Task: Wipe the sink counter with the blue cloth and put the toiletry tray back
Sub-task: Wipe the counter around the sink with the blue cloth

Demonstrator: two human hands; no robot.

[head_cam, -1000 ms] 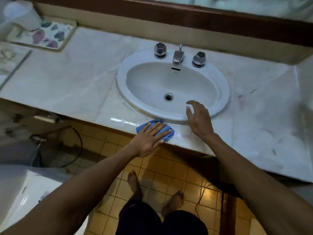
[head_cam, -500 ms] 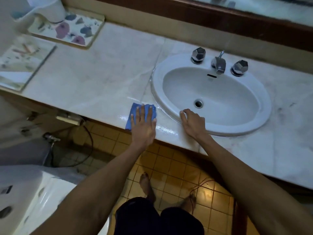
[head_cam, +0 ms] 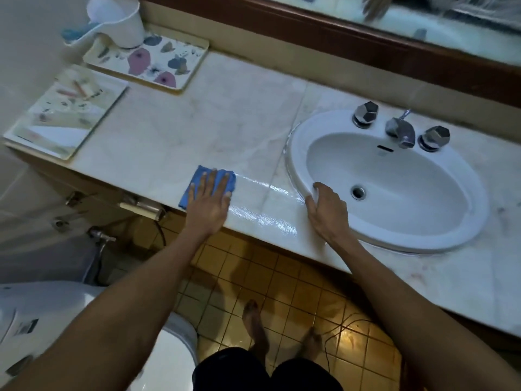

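My left hand (head_cam: 209, 201) lies flat on the folded blue cloth (head_cam: 198, 178), pressing it onto the pale marble counter (head_cam: 197, 131) near the front edge, left of the sink. A wet shiny streak runs from the cloth to the basin. My right hand (head_cam: 328, 211) rests on the front-left rim of the white sink (head_cam: 456, 235), fingers curled over the edge, holding nothing. The flower-patterned toiletry tray (head_cam: 158, 64) sits at the back left corner with a white cup (head_cam: 118, 19) on its far end.
A second flat tray (head_cam: 64, 117) with a printed pattern lies at the counter's left end. A chrome tap (head_cam: 400, 131) with two knobs stands behind the basin. A mirror frame runs along the back. Below are a white toilet (head_cam: 84, 320), yellow floor tiles and my bare feet.
My left hand has slid the blue cloth leftward along the front of the counter, away from the sink, leaving a wet trail. My right hand stays on the sink rim.
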